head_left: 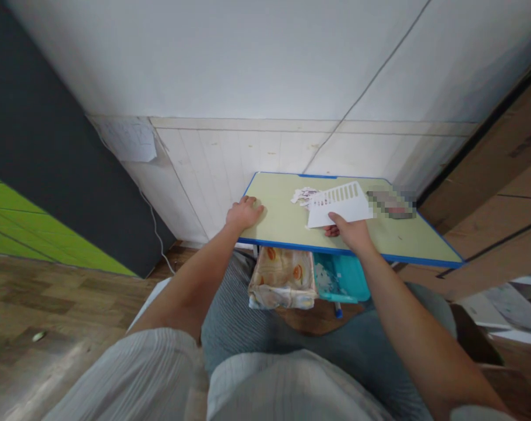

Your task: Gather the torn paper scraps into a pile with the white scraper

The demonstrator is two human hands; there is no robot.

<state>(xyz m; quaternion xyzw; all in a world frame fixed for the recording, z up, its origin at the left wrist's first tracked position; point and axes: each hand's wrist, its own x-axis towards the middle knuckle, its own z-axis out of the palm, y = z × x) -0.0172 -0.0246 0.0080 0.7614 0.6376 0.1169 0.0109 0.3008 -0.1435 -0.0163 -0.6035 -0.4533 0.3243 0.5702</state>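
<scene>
My right hand [355,235] grips a white card [347,209] at its lower edge, thumb on top and fingers underneath. A row of rectangular slots runs along the card's far side. The card is held over the pale yellow-green table [276,227], partly covering a small heap of white paper scraps [300,197]. My left hand [244,214] lies on the table's left edge, fingers loosely spread and holding nothing. Right of the card, a blurred-out flat item [392,203] rests on the tabletop; what it is cannot be made out.
Below the table's front edge hang a fabric-lined basket [283,297] and a teal bin [347,292] with white bits inside. A dark panel [72,140] stands at left, large cardboard boxes [502,175] at right. The wall [230,152] backs the table, with a cable [371,80] running down it.
</scene>
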